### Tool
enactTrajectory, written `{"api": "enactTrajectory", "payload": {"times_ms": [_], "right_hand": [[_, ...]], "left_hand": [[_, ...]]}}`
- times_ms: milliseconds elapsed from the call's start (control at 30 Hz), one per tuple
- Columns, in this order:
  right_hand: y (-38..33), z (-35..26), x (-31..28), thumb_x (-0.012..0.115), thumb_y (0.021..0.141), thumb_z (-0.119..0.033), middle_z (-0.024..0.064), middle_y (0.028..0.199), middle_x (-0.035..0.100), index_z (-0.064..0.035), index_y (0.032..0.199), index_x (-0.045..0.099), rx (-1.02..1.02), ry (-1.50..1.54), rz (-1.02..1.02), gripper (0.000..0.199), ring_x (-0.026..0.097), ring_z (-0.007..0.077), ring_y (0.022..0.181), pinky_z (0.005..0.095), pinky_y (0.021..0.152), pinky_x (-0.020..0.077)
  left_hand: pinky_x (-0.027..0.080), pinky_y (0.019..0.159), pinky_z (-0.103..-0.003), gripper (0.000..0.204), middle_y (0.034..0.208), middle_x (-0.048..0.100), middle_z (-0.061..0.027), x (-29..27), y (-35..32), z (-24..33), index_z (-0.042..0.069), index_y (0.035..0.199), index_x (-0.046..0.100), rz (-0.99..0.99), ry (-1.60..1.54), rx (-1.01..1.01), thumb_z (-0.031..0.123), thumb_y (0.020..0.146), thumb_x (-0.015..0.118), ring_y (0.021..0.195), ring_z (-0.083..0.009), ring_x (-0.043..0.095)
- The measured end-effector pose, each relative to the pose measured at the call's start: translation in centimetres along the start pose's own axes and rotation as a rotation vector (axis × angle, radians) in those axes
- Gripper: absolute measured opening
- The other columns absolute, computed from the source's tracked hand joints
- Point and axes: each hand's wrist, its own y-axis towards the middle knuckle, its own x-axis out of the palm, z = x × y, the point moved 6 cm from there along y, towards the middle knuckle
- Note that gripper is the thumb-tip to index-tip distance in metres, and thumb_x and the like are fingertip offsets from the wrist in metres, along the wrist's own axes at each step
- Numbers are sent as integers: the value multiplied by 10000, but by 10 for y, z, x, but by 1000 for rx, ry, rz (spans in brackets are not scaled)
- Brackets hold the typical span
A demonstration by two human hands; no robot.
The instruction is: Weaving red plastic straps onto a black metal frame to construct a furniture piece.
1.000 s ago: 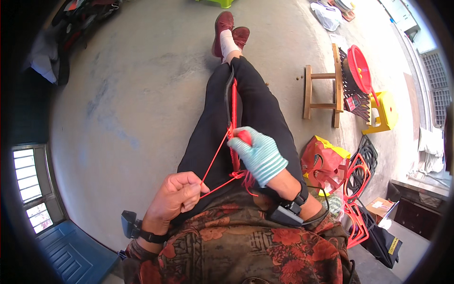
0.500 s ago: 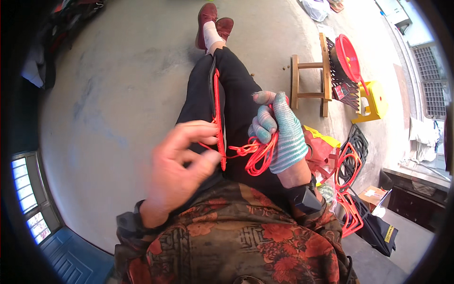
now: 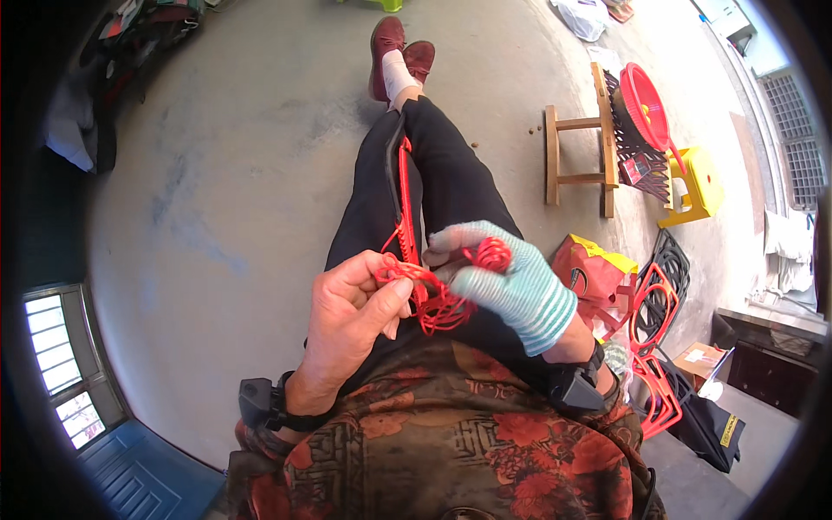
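My bare left hand (image 3: 345, 319) pinches loops of thin red cord (image 3: 445, 317) between thumb and fingertips, above my lap. Opposite it, my right hand (image 3: 526, 290) wears a pale green-and-white striped glove and is closed round a bundle of the same cord; a red coil pokes out by its thumb and fingers. Along my thighs lies a long narrow piece (image 3: 406, 191), red on one side and black on the other, with cord wound in tight turns near its lower end. The hands and tangled cord cover that end.
To the right stand a wooden stool frame (image 3: 581, 124), a red plastic basket (image 3: 659, 132) and a yellow stool (image 3: 706, 182). Nearer lie a red bag (image 3: 598, 267), red and black looped frames (image 3: 656, 303) and a cardboard box (image 3: 698, 357). A blue panel (image 3: 143, 468) is at the lower left.
My left hand has moved from beside the wrapped piece to the cord and now pinches its loops. My right hand has turned inward, bringing the cord bundle left, close to the left hand.
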Motion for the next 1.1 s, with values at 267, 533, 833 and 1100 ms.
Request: {"api": "enactTrajectory", "payload": {"times_ms": [267,533,833,1100], "right_hand": [[0,-2,1,752,770,-12,47,904,686,-17,1077,623,-37,-227,131,333,646,93,837,251,775,539],[-4,-8,-2,712,773,52,33,874,643,-31,1054,609,-254,-284,302,311,593,87,789,242,753,511],[-6,-8,4,743,773,-5,36,859,644,-33,1045,638,-195,-273,208,293,597,98,775,257,739,505],[3,-1,20,700,798,-118,91,793,632,-59,897,688,-258,-639,34,116,646,214,702,302,678,516]], "left_hand": [[364,467,-191,123,698,562,3,-11,-3,3,-6,914,620,-11,9,5,102,950,575,529,-25,456],[377,445,-181,116,726,610,-22,-12,-3,0,-26,975,636,-3,109,-71,75,927,604,524,-22,461],[354,505,-157,84,729,621,22,-14,-3,-5,-20,951,639,-41,130,-94,-34,868,636,597,21,471],[273,483,-170,72,653,523,80,-11,-4,7,-2,851,615,48,302,136,-74,844,618,540,38,370]]}}
